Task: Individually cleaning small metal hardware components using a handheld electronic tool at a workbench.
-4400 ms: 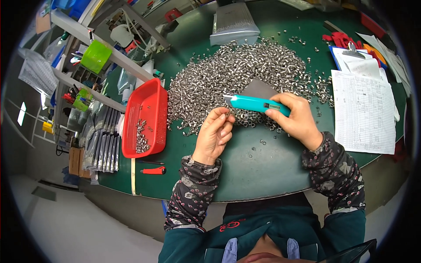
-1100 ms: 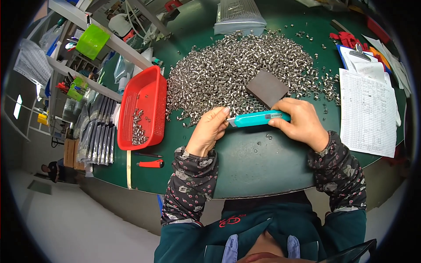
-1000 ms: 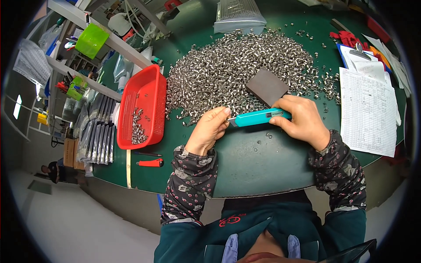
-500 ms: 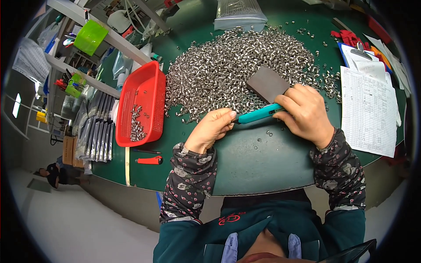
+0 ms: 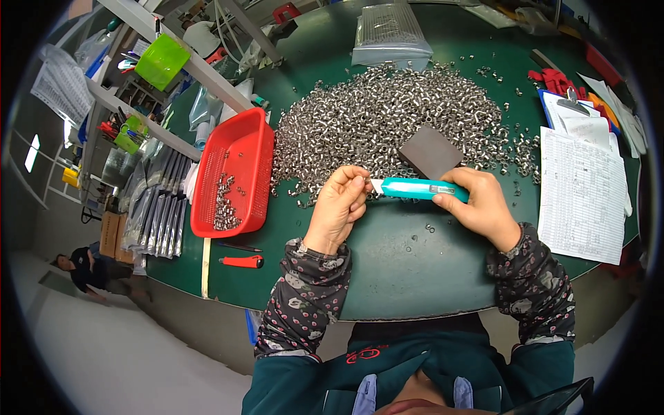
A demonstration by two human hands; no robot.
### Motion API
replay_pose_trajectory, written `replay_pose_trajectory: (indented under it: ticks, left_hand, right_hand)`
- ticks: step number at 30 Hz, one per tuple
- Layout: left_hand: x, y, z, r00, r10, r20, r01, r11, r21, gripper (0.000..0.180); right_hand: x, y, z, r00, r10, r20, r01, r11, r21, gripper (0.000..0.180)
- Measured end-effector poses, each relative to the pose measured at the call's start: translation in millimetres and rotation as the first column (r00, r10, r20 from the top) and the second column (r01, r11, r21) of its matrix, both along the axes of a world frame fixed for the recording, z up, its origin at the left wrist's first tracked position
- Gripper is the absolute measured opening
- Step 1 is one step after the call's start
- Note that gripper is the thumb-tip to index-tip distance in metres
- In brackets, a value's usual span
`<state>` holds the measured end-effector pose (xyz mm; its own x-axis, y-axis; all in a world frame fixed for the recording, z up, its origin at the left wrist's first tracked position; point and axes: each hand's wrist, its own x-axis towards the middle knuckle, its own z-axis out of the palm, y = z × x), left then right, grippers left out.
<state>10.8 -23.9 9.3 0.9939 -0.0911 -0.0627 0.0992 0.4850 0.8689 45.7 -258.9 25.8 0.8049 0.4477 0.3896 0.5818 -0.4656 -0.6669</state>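
Knife (image 5: 418, 188) level in right hand (image 5: 482, 205), left hand (image 5: 337, 209) in pinch beside blade (image 5: 377, 185)

The white sheet (image 5: 581, 200) by the right edge of the worktable (image 5: 415, 287) carries a printed grid, its entries too tiny for me to read. Small lettering sits on the teal cutter (image 5: 408, 188), also too small to make out. Red lettering rings an emblem on the wearer's dark green top (image 5: 311, 384). Beyond the table's left edge hangs another sheet (image 5: 61, 84), its print blurred.
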Motion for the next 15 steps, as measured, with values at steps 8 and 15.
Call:
replay_pose_trajectory:
  ticks: [8, 15]
  left_hand:
    - [0.0, 0.1, -2.6, 0.997, -0.028, 0.066, 0.033, 0.997, -0.07, 0.008]
    - [-1.4, 0.7, -7.3, 0.992, -0.051, 0.118, 0.059, 0.996, -0.07, 0.009]
  right_hand:
    - [-1.1, 2.5, 1.9, 0.955, 0.042, -0.293, -0.035, 0.999, 0.03, 0.027]
    - [-0.5, 4.6, 0.3, 0.91, 0.095, -0.403, -0.079, 0.995, 0.056, 0.027]
